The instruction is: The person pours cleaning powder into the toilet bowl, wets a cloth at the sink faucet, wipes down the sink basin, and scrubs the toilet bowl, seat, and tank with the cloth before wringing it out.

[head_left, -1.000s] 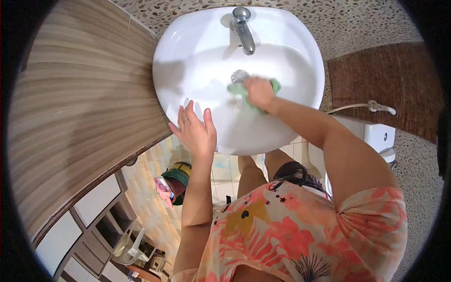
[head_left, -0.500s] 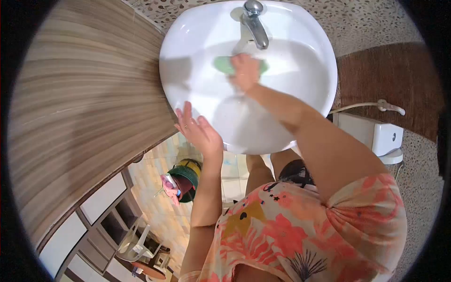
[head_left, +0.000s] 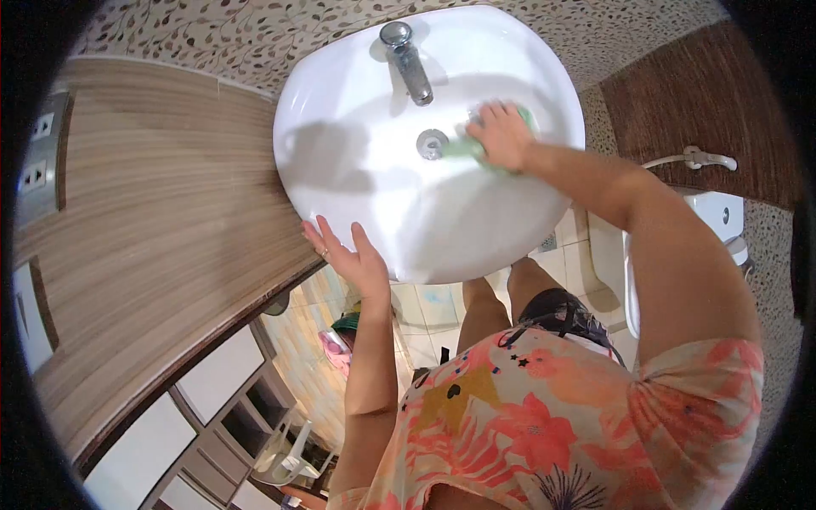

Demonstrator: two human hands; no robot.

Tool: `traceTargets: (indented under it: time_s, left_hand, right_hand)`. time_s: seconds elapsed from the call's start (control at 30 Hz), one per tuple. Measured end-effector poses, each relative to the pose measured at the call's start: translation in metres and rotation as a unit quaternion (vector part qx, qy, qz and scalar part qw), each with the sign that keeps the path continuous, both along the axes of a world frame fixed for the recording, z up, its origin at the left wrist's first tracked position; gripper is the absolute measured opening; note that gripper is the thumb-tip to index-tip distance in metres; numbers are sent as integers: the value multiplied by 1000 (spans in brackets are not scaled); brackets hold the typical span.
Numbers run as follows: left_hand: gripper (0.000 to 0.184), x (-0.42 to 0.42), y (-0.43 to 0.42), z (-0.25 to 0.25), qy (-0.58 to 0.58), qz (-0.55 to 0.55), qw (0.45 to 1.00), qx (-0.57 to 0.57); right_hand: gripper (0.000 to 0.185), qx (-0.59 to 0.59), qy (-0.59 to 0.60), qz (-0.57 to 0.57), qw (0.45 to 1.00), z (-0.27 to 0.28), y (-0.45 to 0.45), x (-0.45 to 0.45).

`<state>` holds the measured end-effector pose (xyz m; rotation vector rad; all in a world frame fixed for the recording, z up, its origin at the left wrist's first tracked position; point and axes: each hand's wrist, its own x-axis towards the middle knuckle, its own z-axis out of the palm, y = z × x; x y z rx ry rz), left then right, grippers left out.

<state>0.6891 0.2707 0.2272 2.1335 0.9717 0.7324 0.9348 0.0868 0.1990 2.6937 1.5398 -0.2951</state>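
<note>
Shifted since prior frame (head view, 0.5 s earlier): R hand (head_left: 503, 136) w/ green cloth (head_left: 467, 150), from over the drain (head_left: 432, 144) to the R part of the white basin (head_left: 450, 229); drain is now exposed. The 2 hands are well apart. R hand lies over the cloth, fingers extended; its underside is hidden, so how tightly it grips can't be told. L hand (head_left: 353, 262) is bare, fingers spread, at the near L rim; contact w/ rim unclear. Progress (judged): wiping is mid-course, cloth in use on the bowl; basin surface looks clean, but wiped vs. unwiped areas can't be distinguished, nor what remains. Materials: basin glossy, prob. ceramic, w/ rounded rim and shallow bowl; faucet (head_left: 408, 64) chromed, approx. cylindrical, w/ domed top; drain round, metallic; cloth soft, crumpled, motion-blurred. Surrounds: wood-grain panel (head_left: 170, 161) at L, streaked; wall (head_left: 195, 30) behind, leaf-patterned.
</note>
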Motion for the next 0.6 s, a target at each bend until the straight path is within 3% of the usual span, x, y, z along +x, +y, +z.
traceTargets:
  time_s: [0.03, 0.07, 0.1, 0.13, 0.17, 0.23, 0.27, 0.3, 0.33, 0.4, 0.47, 0.5, 0.53, 0.6]
  left_hand:
    - [53, -1, 0, 3, 19, -5, 1000, 20]
    - [54, -3, -2, 5, 41, -9, 998, 39]
    - [54, -3, -4, 8, 45, -12, 998, 40]
    - [50, -2, -4, 10, 128, -28, 987, 95]
    - [47, 0, -5, 14, 210, -43, 965, 148]
    - [41, 6, -5, 24, 198, -72, 962, 173]
    - [35, 12, -2, 29, 181, -97, 958, 198]
    - [28, 19, 9, 21, 32, -123, 979, 162]
    - [28, 31, 8, 23, 29, -129, 978, 162]
    - [32, 62, 7, 25, 67, -169, 977, -111]
    - [35, 93, 6, -12, 131, -337, 932, -21]
    - [34, 109, -2, -27, 169, -362, 916, 29]
    - [34, 119, -10, -39, 206, -386, 896, 78]
    - [33, 133, -17, -53, 265, -383, 877, 119]
  right_hand:
    - [42, 118, -13, 32, 992, -20, 16, 19]
    - [30, 137, -29, 58, 988, -35, 37, 18]
    - [34, 211, 1, 39, 977, -46, 59, 2]
    - [38, 219, -20, -8, 975, -62, 86, -22]
    - [42, 202, 51, -71, 975, -53, 110, -51]
    - [48, 242, 155, -129, 949, -46, 132, -105]
    - [50, 249, 176, -106, 946, -44, 128, -125]
    - [51, 203, 235, -91, 946, -31, 115, -134]
    - [53, 161, 277, -42, 946, -24, 96, -133]
    - [52, 99, 298, 32, 949, -10, 34, -124]
    - [47, 1, 232, 37, 972, 42, -30, -94]
    - [51, -148, 235, -1, 961, 78, -43, -73]
    - [44, -128, 150, -29, 980, 100, -65, -63]
    - [39, -44, 95, -145, 984, 115, -118, -44]
